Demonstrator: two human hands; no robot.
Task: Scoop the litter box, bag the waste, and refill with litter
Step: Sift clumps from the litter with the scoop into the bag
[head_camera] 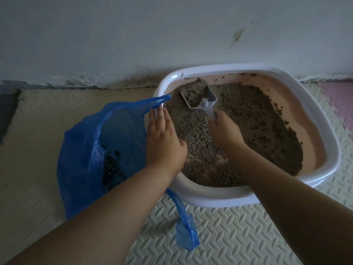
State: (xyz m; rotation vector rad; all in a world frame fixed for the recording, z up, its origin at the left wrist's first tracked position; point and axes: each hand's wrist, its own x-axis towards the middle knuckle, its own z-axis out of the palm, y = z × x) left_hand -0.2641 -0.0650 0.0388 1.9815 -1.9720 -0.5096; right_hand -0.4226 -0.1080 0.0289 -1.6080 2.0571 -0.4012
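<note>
Blue-grey painted wall (pixel 133 35), flaking along its foot, filled the upper view. Below it lay a cream embossed foam floor mat (pixel 229 236) with a pink tile (pixel 336 98) at the far right. On the mat, close against the wall, sat a broad white-rimmed plastic litter box (pixel 215 197) with pink inner walls. Its bed of grey-brown granular litter (pixel 257 121) was scraped thin near the front, where bare bottom showed.

Against the box's left side slumped a translucent blue plastic bag (pixel 82 150), mouth open upward, with dark waste (pixel 112 169) already inside. The person's left hand (pixel 164 142) rested over the box's left rim at the bag's edge, its fingers straight and pressed together. Whether it pinned the bag's lip could not be told.

The right hand (pixel 225 129) had its fingers curled round the handle of a small grey plastic scoop (pixel 202 98), heaped with clumped litter near the box's far left corner. The scoop's long axis ran from the handle away toward that corner. The bag's mouth lay to the scoop's left, just past the rim and the left hand. The load probably needed a short, level carry leftward over the rim. Scooping seemed partly done.
</note>
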